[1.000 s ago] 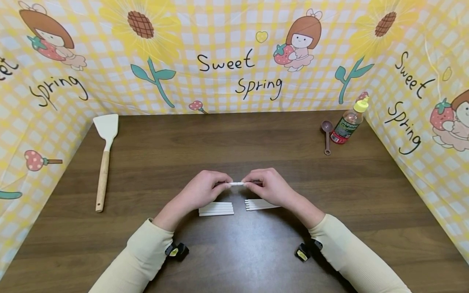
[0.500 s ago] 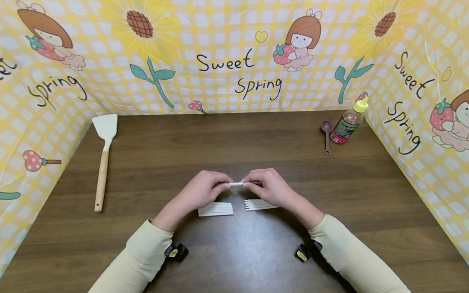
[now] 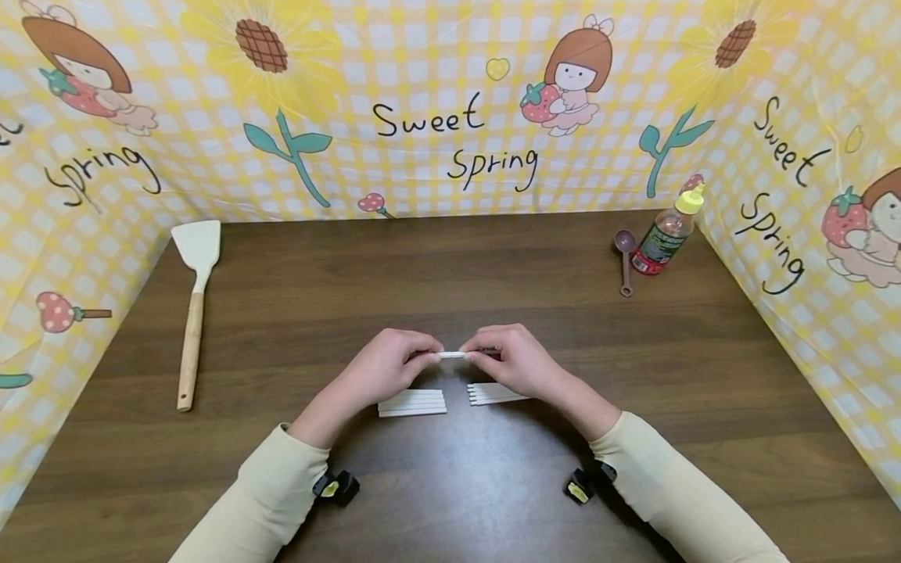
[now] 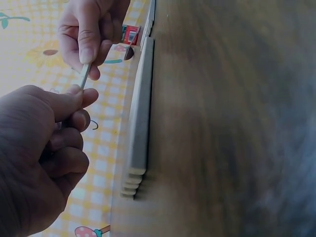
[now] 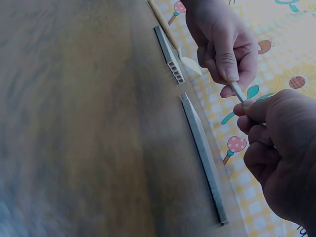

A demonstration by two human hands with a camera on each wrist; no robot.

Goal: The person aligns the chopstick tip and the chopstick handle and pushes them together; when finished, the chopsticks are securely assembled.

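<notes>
Between thumb and fingers, my left hand (image 3: 389, 361) pinches one end of a thin white stick (image 3: 451, 355). My right hand (image 3: 515, 360) pinches the other end, so only a short middle length shows between the fingertips. Both hands are raised over the table, seen in the wrist views too. Below the left hand lies a row of several white sticks (image 3: 412, 403), with square openings at their ends in the right wrist view. A second row of white sticks (image 3: 493, 393), with narrower tips, lies partly hidden under the right hand.
A white spatula with a wooden handle (image 3: 190, 352) lies at the left. At the back right are a brown measuring spoon (image 3: 624, 258) and a yellow-capped bottle (image 3: 663, 241). A patterned yellow cloth (image 3: 422, 70) walls the back and sides of the brown table (image 3: 450, 500).
A dark seam between the held white pieces showed in the earlier frames; now the visible length looks continuous. Both hands keep their pinch. The head view has shifted slightly.
</notes>
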